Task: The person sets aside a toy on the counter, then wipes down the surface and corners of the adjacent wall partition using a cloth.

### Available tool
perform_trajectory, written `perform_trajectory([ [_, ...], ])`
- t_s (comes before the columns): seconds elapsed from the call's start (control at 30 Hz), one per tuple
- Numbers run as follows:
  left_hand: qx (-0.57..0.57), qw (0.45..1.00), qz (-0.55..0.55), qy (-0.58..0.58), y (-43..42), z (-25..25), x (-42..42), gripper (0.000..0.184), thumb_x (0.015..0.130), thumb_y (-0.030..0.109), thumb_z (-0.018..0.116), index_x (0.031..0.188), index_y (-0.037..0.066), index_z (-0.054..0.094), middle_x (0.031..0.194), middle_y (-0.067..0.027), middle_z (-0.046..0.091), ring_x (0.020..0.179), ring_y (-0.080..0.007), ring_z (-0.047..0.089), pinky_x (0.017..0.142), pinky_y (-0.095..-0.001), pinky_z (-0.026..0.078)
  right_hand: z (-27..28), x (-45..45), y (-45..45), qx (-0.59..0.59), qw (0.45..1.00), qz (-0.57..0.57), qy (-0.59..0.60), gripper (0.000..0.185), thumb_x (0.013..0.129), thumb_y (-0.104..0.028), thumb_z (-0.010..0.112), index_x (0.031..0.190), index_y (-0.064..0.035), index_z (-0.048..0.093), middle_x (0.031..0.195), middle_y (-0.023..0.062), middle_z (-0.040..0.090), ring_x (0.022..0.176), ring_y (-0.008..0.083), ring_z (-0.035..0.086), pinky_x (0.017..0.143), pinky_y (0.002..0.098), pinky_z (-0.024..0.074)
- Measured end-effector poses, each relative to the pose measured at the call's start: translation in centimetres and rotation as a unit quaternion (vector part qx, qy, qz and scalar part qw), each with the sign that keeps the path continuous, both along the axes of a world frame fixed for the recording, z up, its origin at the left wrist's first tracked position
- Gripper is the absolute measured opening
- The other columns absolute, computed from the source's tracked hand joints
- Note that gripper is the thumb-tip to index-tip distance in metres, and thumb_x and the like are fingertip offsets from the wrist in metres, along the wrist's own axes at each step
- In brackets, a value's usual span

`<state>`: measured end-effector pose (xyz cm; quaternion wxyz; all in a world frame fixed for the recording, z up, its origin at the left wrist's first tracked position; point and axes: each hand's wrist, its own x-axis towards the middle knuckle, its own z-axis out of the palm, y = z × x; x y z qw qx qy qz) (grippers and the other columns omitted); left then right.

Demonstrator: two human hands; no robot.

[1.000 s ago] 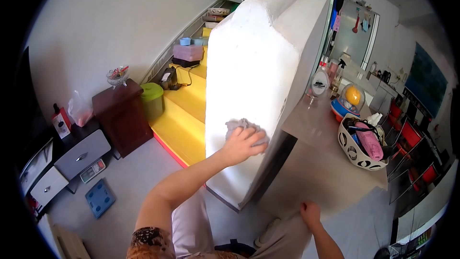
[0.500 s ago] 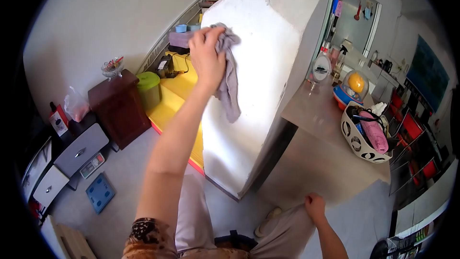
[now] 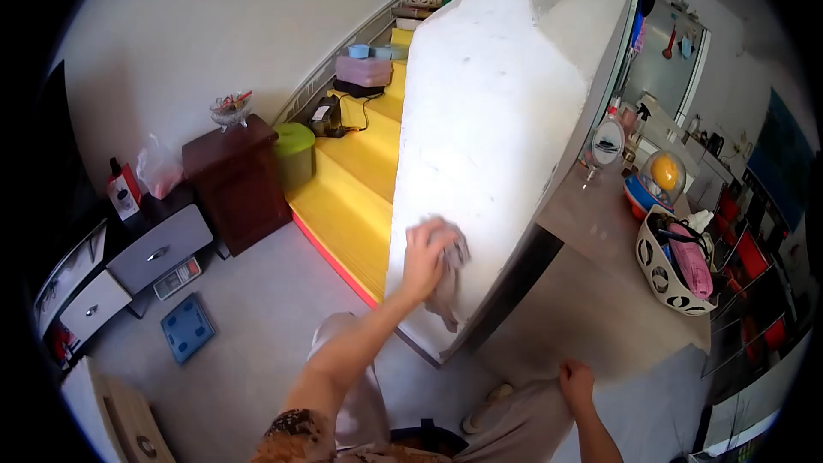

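Note:
My left hand (image 3: pixel 424 259) is closed on a crumpled grey cloth (image 3: pixel 446 283) and presses it against the lower part of the white wall end (image 3: pixel 489 129). Part of the cloth hangs down below the fingers, slightly blurred. Lower right, my right hand (image 3: pixel 577 381) is curled into a loose fist at my knee, with nothing seen in it.
Yellow stairs (image 3: pixel 356 197) holding boxes rise left of the wall. Further left are a green bin (image 3: pixel 295 154), a dark red cabinet (image 3: pixel 236 180) and a blue scale (image 3: pixel 188 327) on the floor. A counter (image 3: pixel 583 214) at right bears a basket (image 3: pixel 658 279) and a mirror (image 3: pixel 608 142).
My left hand went up the wall with the cloth, then came back down to its lower part. My right hand stays by the knee. The view has shifted slightly.

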<state>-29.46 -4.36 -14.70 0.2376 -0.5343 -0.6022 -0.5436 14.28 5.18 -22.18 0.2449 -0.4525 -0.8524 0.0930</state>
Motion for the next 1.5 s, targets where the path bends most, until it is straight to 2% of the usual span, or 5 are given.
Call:
perform_trajectory([
  [0.27,0.180,0.977,0.114,-0.003,2.0,17.1,-7.8,0.060,0.072,-0.014,0.061,0.127,0.010,0.058,0.123,-0.0182,0.049,0.116,-0.0392,0.045,0.102,-0.0449,0.037,1.1,1.8,-1.5,-0.030,0.999,-0.020,-0.005,0.012,0.082,-0.009,0.063,0.089,-0.0048,0.073,0.088,0.0168,0.071,0.080,0.0380,0.068,0.073,0.0455,0.0546],
  [0.73,0.028,0.937,0.142,-0.318,2.3,-11.4,-3.6,0.051,0.082,0.001,0.068,0.130,0.002,0.052,0.125,-0.0214,0.049,0.120,-0.0416,0.047,0.105,-0.0470,0.038,1.5,1.6,-4.7,0.004,1.000,0.013,-0.026,0.013,0.081,-0.007,0.063,0.088,-0.0027,0.073,0.088,0.0171,0.071,0.078,0.0357,0.069,0.073,0.0420,0.0545],
  [0.87,0.039,0.898,0.123,-0.420,2.8,-11.0,-4.2,0.051,0.084,0.004,0.070,0.131,-0.001,0.051,0.124,-0.0213,0.050,0.118,-0.0397,0.049,0.105,-0.0445,0.039,1.0,2.4,-5.6,-0.008,1.000,-0.016,-0.019,0.011,0.079,-0.005,0.064,0.087,-0.0042,0.072,0.089,0.0150,0.071,0.080,0.0359,0.068,0.074,0.0440,0.0546],
  [1.17,0.137,0.968,0.080,-0.192,1.6,8.5,-7.8,0.041,0.078,-0.001,0.067,0.118,0.008,0.061,0.117,-0.0169,0.052,0.113,-0.0375,0.052,0.098,-0.0417,0.044,0.6,2.4,-4.9,0.005,0.998,-0.023,-0.064,0.013,0.082,-0.010,0.063,0.088,-0.0061,0.074,0.087,0.0144,0.072,0.078,0.0338,0.069,0.073,0.0430,0.0552],
  [1.5,0.028,0.926,0.147,-0.346,1.3,-6.4,-8.3,0.037,0.081,0.004,0.071,0.117,0.008,0.063,0.112,-0.0150,0.055,0.107,-0.0355,0.057,0.093,-0.0410,0.048,-1.7,-6.3,-1.8,-0.097,0.988,0.075,-0.094,0.023,0.084,-0.024,0.068,0.100,-0.0100,0.076,0.091,0.0142,0.073,0.084,0.0326,0.070,0.076,0.0433,0.0553],
])
